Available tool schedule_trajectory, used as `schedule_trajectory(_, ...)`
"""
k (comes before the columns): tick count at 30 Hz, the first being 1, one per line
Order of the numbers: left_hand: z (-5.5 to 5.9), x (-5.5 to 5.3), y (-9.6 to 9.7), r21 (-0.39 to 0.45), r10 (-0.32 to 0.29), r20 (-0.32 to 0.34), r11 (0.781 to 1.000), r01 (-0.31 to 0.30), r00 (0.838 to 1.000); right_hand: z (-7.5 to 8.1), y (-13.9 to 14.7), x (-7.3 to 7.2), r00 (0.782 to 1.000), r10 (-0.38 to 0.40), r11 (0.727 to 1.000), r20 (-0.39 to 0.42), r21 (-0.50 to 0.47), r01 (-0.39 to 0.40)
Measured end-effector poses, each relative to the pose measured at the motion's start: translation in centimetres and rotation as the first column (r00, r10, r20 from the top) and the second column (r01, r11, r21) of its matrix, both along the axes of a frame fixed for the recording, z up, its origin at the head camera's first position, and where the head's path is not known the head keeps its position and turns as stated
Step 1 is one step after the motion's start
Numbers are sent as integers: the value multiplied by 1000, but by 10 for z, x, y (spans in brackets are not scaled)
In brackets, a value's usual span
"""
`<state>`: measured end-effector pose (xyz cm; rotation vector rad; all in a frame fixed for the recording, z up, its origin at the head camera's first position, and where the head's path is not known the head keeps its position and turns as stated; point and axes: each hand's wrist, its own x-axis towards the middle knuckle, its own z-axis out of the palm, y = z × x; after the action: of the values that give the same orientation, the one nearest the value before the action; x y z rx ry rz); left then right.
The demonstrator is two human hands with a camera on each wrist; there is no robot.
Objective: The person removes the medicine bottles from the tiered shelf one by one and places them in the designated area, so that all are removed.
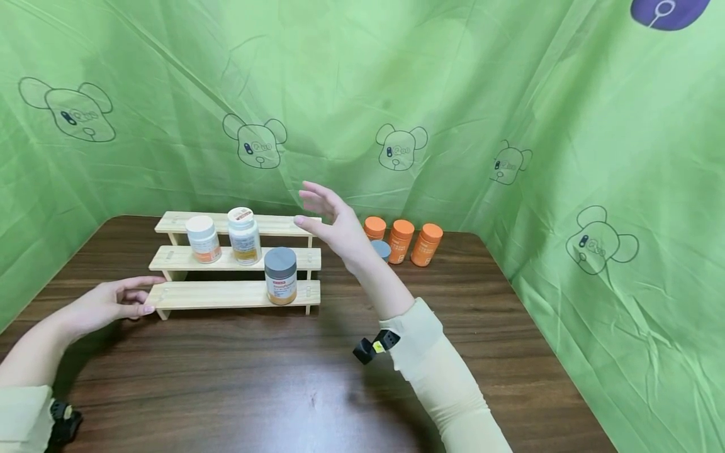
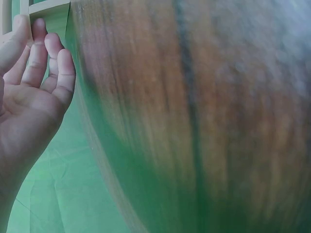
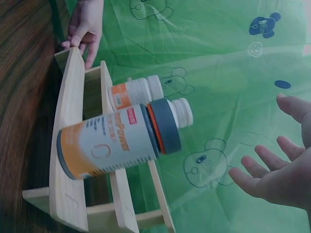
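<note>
A three-step wooden display rack point(image 1: 215, 296) stands on the table. My left hand point(image 1: 110, 305) grips the left end of its lowest step, thumb in front and fingers behind; the left wrist view shows this hand point(image 2: 36, 92) at the rack's edge. My right hand point(image 1: 340, 233) is raised by the rack's right end, fingers spread and holding nothing. On the lowest step, toward the right, sits a grey-lidded supplement jar point(image 1: 281, 277). The middle step bears a white bottle with an orange label point(image 1: 204, 240) and a white bottle with a yellow label point(image 1: 245, 238).
Three orange bottles point(image 1: 401, 242) stand on the table right of the rack. A grey lid point(image 1: 382, 250) shows beside them, partly hidden behind my right wrist. Green cloth point(image 1: 340, 94) hangs along the table's back and sides.
</note>
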<state>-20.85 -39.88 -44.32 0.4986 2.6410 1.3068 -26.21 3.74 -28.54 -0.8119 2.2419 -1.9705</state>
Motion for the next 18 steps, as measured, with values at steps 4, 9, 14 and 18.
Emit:
schedule_trajectory(4, 0, 0, 0, -2, -5, -6, 1000, 5, 1000, -2, -15, -3, 1000, 5, 999, -1, 34, -5)
schedule_trajectory(9, 0, 1, 0, 8, -4, -1, 1000, 4, 1000, -8, -31, -11, 1000, 3, 997, -11, 77, -2)
schedule_trajectory(14, -1, 0, 0, 22, -8, -6, 1000, 8, 1000, -15, -47, -19, 999, 23, 992, -36, 126, -18)
schedule_trajectory(18, -1, 1, 0, 22, -3, -5, 1000, 4, 1000, -17, -59, -23, 998, 53, 984, -32, 174, -47)
